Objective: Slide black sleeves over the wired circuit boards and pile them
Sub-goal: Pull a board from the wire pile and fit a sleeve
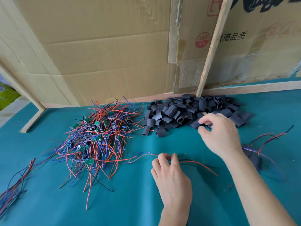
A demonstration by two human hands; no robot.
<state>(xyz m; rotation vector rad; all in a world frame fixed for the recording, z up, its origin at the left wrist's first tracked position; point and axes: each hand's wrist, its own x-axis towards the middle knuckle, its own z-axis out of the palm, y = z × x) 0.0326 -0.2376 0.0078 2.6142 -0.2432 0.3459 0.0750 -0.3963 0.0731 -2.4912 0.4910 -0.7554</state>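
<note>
Two hands work: left hand (169,175) pinches a board's wires (192,162) at 6 o'clock; right hand (218,134) fingers, loosely curled, reach the sleeves (184,111) at 1 o'clock. Boards (94,137) heap at 9 on the desk (48,201).

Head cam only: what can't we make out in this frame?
- Left hand: its curled fingers hide what it holds; only red, blue and black wires stick out either side.
- Right hand: motion-blurred at the sleeve pile; grip on a sleeve unclear.
- Finished pile: blurred and partly behind the right forearm, so no count.
- Wire bundle: cut off by the left edge.
- Boards in the tangle: too small and too buried to count.
</note>
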